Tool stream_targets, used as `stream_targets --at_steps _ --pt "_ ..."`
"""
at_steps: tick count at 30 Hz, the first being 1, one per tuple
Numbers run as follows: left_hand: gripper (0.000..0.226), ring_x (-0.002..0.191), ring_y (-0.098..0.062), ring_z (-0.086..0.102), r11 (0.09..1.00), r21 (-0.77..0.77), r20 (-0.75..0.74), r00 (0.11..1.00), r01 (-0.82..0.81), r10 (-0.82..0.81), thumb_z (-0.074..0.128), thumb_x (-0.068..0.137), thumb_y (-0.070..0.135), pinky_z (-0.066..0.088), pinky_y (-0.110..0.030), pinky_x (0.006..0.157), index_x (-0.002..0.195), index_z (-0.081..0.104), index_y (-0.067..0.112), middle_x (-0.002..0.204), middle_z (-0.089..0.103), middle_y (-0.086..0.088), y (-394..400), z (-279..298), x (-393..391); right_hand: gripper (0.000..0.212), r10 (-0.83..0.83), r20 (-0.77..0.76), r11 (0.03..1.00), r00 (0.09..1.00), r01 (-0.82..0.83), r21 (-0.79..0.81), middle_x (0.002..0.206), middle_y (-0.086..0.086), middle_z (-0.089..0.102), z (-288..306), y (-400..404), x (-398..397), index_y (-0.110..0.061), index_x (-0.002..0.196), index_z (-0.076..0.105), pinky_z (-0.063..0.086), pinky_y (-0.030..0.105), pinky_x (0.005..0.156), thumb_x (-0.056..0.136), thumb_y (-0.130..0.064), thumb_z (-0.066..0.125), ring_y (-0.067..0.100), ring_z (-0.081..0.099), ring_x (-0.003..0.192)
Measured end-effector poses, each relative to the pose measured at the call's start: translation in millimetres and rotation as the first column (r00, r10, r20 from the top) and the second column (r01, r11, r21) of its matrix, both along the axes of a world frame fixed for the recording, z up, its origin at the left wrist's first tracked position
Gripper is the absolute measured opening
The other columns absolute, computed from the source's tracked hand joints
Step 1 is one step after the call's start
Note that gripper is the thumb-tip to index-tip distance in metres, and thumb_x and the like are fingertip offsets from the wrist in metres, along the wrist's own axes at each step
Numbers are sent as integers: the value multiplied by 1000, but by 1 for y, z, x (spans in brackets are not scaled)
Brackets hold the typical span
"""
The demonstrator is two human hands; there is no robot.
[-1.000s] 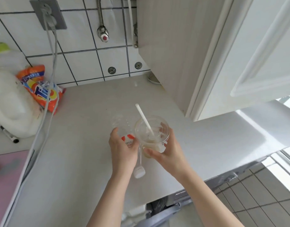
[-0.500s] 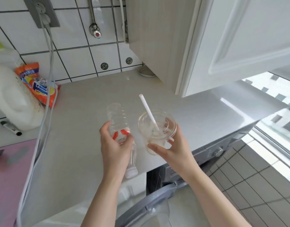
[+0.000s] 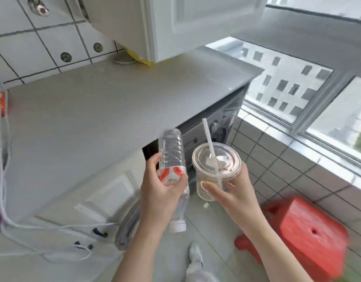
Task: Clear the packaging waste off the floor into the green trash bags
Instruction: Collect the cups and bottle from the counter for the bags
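Here two hands each carry one piece of waste above the floor, at about 6 o'clock in the view: the left hand (image 3: 162, 195) has its grip wrapped round one clear ribbed plastic bottle (image 3: 172, 159), held upside down with its white cap lowest. The right hand (image 3: 234, 197) has its grip curled round one clear round plastic cup (image 3: 213, 174) with a flat lid and one white straw (image 3: 208, 137). One smooth grey bench (image 3: 94, 110) lies at 10 o'clock, one red ribbed plastic stool (image 3: 310, 233) at 4 o'clock.

A home laundry nook: washing machine (image 3: 195, 137) under counter (image 3: 94, 110), tiled wall (image 3: 43, 47).
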State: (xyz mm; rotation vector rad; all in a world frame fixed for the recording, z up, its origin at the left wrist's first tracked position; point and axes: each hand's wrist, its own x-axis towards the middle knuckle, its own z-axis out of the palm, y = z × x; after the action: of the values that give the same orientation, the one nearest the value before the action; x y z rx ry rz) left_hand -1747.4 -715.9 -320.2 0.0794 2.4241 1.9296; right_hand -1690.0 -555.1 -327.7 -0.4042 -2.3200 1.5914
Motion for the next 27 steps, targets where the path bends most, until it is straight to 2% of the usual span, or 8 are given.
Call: stream_targets --at_steps 3,6,11,13,17,21,24,27 --pt "67 106 12 50 994 -14 49 993 105 -104 77 74 30 44 -1 73 130 40 38 124 46 23 20 -14 35 72 -88 39 995 995 89 -43 116 -37 46 -15 21 48 -37 128 44 46 30 97 69 -22 83 -10 51 112" --pt "68 102 11 55 976 -77 80 977 204 -198 78 73 28 44 1 69 130 42 35 126 51 15 43 -26 65 73 -183 70 978 981 189 -90 109 -44 48 -30 40 95 -34 127 42 44 21 93 69 -18 84 -15 52 107" --pt "69 102 0 59 914 -187 126 932 359 -340 78 70 36 51 -18 80 127 40 40 125 52 16 97 -41 115 77 -315 113 937 942 328 -118 116 -31 51 -47 79 171 -33 129 41 41 14 91 68 -20 85 -16 50 107" --pt "68 98 5 57 881 -200 155 901 430 -405 78 71 34 47 -9 74 128 41 38 123 50 17 129 -47 140 78 -383 127 912 915 396 -108 121 -25 51 -52 100 207 -33 131 40 40 16 93 68 -23 85 -12 49 112" --pt "65 91 11 54 800 -190 236 817 570 -526 79 73 26 40 4 63 127 43 32 116 51 17 201 -65 200 78 -524 171 830 834 545 -120 125 -22 50 -65 154 294 -35 130 37 40 21 98 68 -27 85 -5 48 118" --pt "59 85 14 58 724 -121 352 711 679 -608 77 75 23 42 1 61 123 44 34 106 51 26 278 -87 275 83 -634 255 723 730 677 -139 120 -25 52 -82 217 391 -35 130 35 42 26 98 66 -21 86 -3 52 115" --pt "53 85 17 58 681 -71 400 646 729 -650 74 78 23 45 -4 65 121 45 33 108 54 21 331 -108 332 84 -692 316 646 649 752 -132 116 -21 54 -94 262 462 -28 131 35 39 25 97 65 -18 86 6 54 114" --pt "56 94 0 62 635 -26 491 563 772 -664 74 76 29 53 -21 76 124 45 35 112 57 17 378 -132 379 72 -735 384 555 559 821 -133 116 -10 55 -108 302 522 -27 120 38 37 23 95 67 -17 85 10 51 116"
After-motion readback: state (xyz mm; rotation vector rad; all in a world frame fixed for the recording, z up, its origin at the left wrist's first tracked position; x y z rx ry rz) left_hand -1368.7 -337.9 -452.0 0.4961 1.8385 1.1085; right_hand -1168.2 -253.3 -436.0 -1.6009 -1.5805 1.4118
